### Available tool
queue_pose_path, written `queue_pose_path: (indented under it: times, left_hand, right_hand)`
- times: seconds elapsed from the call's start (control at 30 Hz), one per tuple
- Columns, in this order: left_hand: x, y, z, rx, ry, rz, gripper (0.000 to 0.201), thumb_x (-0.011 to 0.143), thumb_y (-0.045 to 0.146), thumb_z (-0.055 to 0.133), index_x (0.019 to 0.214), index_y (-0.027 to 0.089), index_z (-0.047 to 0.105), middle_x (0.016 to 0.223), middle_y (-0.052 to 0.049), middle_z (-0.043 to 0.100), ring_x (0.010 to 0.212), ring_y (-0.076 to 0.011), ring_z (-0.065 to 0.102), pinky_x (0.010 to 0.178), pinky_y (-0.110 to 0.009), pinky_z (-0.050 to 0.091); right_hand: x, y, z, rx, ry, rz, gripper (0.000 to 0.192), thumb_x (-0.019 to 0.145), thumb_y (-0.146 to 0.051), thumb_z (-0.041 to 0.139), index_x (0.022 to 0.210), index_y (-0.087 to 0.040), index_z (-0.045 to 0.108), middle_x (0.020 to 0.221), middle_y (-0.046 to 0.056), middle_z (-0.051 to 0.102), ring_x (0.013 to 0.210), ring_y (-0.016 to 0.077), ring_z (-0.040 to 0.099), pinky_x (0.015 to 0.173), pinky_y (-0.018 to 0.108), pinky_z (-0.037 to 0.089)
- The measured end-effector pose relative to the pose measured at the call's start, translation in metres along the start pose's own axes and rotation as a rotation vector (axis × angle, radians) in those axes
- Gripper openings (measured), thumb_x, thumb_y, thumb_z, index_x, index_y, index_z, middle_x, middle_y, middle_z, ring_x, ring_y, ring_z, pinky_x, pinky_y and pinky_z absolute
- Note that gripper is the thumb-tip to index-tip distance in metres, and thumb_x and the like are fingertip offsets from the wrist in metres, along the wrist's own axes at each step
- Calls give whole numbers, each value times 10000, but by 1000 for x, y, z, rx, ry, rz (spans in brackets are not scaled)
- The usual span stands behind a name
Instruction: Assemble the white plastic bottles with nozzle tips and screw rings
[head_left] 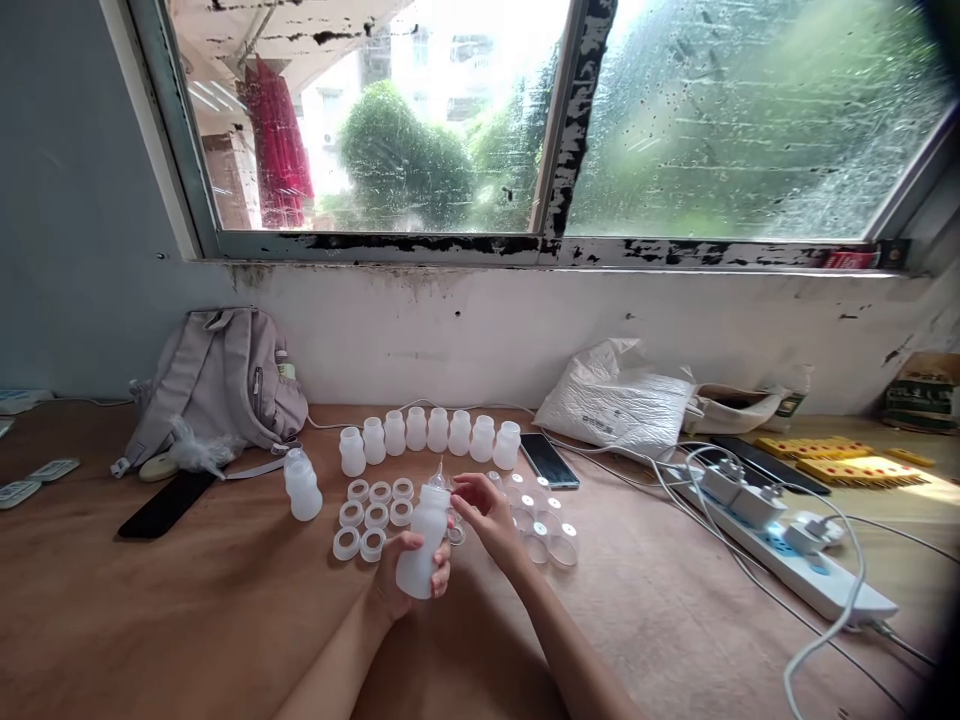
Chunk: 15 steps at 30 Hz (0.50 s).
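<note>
My left hand (401,580) grips a frosted white baby bottle (422,540) around its lower body, holding it upright above the brown table (187,600). A clear nipple tops the bottle. My right hand (486,510) is just right of the bottle's neck, fingers curled close to its ring. A row of several empty bottle bodies (427,432) stands behind. White screw rings (373,515) lie left of the held bottle. Clear caps (544,520) lie to the right. One assembled bottle (303,485) stands at the left.
A grey backpack (221,385) leans on the wall at the left, with a black phone (165,505) in front. Another phone (549,460), a white plastic bag (615,400), a power strip with plugs and cables (787,555) and yellow strips (847,460) lie to the right.
</note>
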<state>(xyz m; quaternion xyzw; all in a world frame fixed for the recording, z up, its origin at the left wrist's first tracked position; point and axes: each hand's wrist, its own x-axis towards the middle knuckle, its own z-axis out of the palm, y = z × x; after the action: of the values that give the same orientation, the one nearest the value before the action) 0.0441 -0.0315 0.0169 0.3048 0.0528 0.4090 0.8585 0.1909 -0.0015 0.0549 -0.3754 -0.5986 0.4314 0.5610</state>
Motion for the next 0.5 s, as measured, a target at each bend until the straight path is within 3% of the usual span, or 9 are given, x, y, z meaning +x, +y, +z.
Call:
queue_pose_path:
  times: [0.13,0.27,0.5]
  left_hand:
    - [0,0,0,66,19,-97,414,707,356,485,1050,123,471,644,3,475,459,-88,480,417,-208,304]
    - [3,-6,2,135,40,-207,553,769,519,389,1166,134,401,664,-26,524,461,-124,524,422,-228,340]
    - [6,-7,6,145,108,-209,583,799,547,305,1163,105,416,673,-51,557,466,-139,545,424,-241,383]
  right_hand:
    - [-2,-1,1,136,31,59,246,747,-428,526,795,-188,550,657,-4,507,572,108,458,510,226,382]
    - [-2,1,-1,270,85,148,258,704,-425,575,659,-182,499,598,-30,428,487,78,382,380,188,285]
    - [1,2,-5,351,45,270,276,669,-428,611,699,-164,533,601,-27,432,448,68,365,325,181,275]
